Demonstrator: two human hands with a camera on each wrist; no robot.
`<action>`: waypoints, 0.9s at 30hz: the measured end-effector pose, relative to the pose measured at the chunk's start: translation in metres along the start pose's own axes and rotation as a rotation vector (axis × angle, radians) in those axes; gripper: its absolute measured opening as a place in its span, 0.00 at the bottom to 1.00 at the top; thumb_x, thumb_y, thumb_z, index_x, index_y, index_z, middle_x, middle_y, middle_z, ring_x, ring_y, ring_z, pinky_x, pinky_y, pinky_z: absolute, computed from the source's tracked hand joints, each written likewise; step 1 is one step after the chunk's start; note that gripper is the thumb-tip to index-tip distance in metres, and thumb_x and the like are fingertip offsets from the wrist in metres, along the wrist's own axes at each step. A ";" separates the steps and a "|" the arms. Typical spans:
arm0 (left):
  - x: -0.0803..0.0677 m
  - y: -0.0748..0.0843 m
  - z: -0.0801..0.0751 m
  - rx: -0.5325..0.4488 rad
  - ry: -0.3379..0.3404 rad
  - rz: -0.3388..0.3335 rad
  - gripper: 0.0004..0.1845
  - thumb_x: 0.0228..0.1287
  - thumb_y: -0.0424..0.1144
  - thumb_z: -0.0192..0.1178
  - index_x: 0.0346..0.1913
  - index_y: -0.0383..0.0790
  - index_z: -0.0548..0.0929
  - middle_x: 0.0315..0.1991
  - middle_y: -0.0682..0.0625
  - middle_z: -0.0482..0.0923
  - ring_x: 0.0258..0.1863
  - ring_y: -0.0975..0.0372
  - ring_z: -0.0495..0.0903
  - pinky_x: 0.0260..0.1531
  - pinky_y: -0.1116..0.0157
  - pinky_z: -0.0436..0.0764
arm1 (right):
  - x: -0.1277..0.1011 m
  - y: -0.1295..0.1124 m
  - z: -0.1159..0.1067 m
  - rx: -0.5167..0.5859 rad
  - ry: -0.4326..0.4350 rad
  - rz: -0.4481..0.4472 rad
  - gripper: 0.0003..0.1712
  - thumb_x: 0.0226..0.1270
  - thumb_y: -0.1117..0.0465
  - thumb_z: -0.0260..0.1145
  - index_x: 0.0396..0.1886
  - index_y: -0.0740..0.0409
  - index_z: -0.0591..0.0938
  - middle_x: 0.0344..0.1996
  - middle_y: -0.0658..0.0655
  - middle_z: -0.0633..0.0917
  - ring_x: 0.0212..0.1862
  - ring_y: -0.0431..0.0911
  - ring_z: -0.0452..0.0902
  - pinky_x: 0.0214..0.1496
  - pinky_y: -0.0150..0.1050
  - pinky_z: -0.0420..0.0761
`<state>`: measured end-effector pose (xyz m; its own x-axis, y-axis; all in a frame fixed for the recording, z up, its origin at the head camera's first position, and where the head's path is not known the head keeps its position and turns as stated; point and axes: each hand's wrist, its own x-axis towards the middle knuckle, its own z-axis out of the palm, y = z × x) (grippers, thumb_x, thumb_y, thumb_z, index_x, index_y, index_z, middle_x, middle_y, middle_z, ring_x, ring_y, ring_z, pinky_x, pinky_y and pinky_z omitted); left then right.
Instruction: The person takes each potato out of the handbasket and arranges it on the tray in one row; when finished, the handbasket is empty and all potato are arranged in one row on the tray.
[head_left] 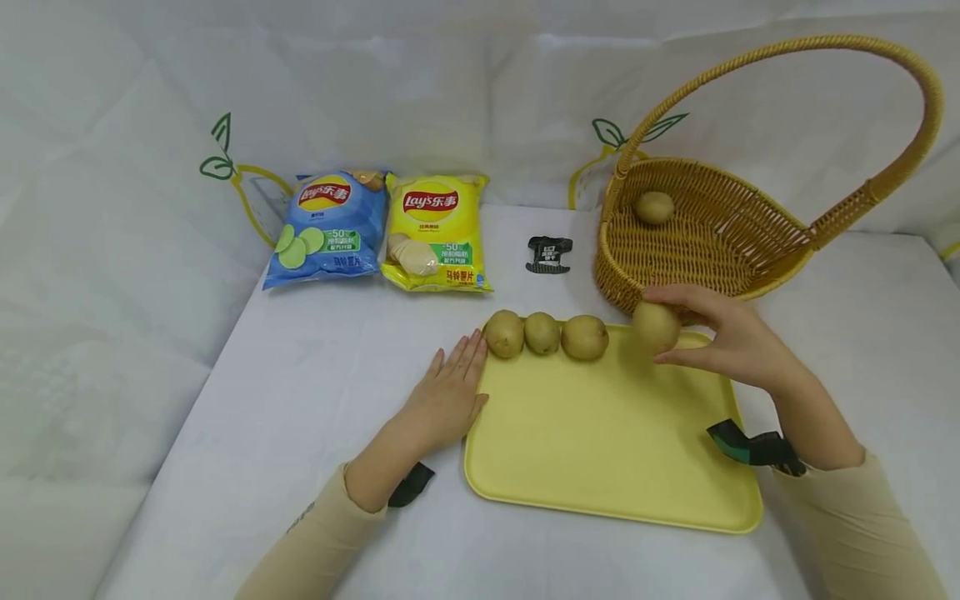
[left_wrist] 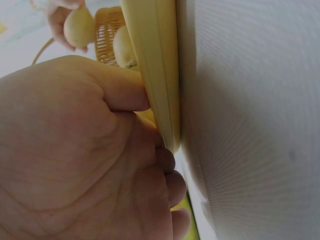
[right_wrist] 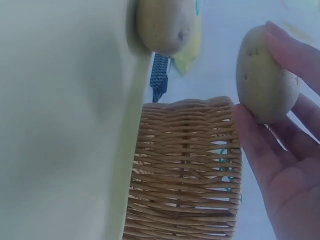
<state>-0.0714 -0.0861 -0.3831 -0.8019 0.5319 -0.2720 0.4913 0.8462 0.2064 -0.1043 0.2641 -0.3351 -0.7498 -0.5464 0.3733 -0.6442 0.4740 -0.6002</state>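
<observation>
A: What sits farthest left?

B: 2 crisp bags lie side by side on the white table (head_left: 300, 392), well beyond the left fingertips: a blue bag (head_left: 324, 227), then a yellow bag (head_left: 437, 231).

A: And the left hand?

B: The left hand (head_left: 446, 398) lies flat on the table, fingers straight and close together, its thumb side pressed against the left rim of the yellow tray (head_left: 607, 433). The left wrist view shows the thumb touching that rim.

A: What is just past those fingers?

B: 3 potatoes in a row (head_left: 543, 333) along the tray's far edge; the nearest one is just beside the fingertips. Farther back, a small black clip (head_left: 550, 254) lies on the table.

A: And the right hand?

B: The right hand (head_left: 731, 337) pinches a 4th potato, the held potato (head_left: 656, 327), between thumb and curled fingers, over the tray's far right corner. The wicker basket (head_left: 720, 233) stands right behind those fingers, with 1 basket potato (head_left: 654, 207) inside.
</observation>
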 end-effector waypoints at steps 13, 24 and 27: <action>0.001 -0.001 0.002 -0.002 0.002 0.000 0.36 0.74 0.46 0.43 0.73 0.31 0.42 0.75 0.41 0.33 0.73 0.52 0.36 0.69 0.50 0.43 | -0.002 0.008 0.016 -0.105 -0.142 0.057 0.38 0.39 0.68 0.80 0.56 0.61 0.77 0.51 0.55 0.80 0.53 0.30 0.69 0.52 0.20 0.66; 0.002 -0.001 0.003 0.001 0.017 0.011 0.36 0.74 0.46 0.44 0.73 0.31 0.42 0.75 0.41 0.34 0.73 0.53 0.36 0.69 0.50 0.43 | 0.000 0.015 0.020 -0.131 -0.156 0.084 0.38 0.39 0.64 0.81 0.55 0.62 0.78 0.51 0.57 0.81 0.54 0.34 0.70 0.54 0.17 0.62; 0.002 -0.001 0.003 0.006 0.010 0.003 0.36 0.74 0.46 0.44 0.73 0.31 0.42 0.75 0.41 0.33 0.73 0.53 0.36 0.69 0.51 0.43 | 0.003 0.016 0.023 -0.138 -0.186 0.118 0.37 0.42 0.62 0.80 0.55 0.61 0.78 0.52 0.58 0.80 0.53 0.44 0.73 0.52 0.19 0.65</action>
<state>-0.0728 -0.0856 -0.3864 -0.8037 0.5344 -0.2616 0.4960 0.8446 0.2013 -0.1130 0.2541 -0.3596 -0.7882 -0.5937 0.1622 -0.5784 0.6244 -0.5249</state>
